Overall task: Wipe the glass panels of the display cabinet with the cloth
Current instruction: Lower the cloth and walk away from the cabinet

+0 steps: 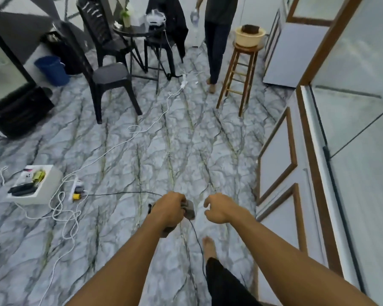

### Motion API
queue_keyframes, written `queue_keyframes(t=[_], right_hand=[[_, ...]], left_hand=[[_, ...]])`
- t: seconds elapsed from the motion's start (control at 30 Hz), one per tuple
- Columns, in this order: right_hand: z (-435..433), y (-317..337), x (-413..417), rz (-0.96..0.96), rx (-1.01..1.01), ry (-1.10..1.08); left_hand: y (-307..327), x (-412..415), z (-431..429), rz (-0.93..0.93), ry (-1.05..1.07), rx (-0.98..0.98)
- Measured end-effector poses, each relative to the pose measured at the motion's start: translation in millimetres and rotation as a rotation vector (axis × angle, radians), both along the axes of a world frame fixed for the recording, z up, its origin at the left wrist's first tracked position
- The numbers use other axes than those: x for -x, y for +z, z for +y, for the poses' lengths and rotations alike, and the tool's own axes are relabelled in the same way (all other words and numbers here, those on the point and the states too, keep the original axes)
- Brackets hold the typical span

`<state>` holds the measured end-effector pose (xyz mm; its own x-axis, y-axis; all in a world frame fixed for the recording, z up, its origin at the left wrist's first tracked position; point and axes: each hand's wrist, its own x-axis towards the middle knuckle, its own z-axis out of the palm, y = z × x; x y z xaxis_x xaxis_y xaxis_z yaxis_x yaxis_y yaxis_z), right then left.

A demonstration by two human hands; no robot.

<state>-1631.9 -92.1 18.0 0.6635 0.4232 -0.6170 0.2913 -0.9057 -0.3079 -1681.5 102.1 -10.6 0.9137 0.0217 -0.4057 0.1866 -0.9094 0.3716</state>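
Cloth is bunched in the left hand, whose fingers are curled tight around it, low above the marble floor. The right hand holds nothing; its fingers hang loosely curled. The display cabinet stands at the right, well apart from the cloth, and no glass is touched yet. To do this step well, I think the person should turn to the glass panels, open the cloth flat and wipe from the top down in overlapping lines. Counted: one cloth, two hands, at least two glass panels, one wooden stool, one blue bucket.
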Motion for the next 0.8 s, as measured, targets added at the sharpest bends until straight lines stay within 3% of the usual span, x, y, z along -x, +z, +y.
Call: queue_keyframes(t=[0.53, 0.8], right_hand=[[-22, -3, -418, -0.022, -0.036, -0.165], [-34, -12, -647, -0.030, -0.016, -0.241]], left_hand=[[7, -448, -18, -0.039, -0.126, -0.026], [-7, -696, -29, -0.093, -0.202, 0.054]])
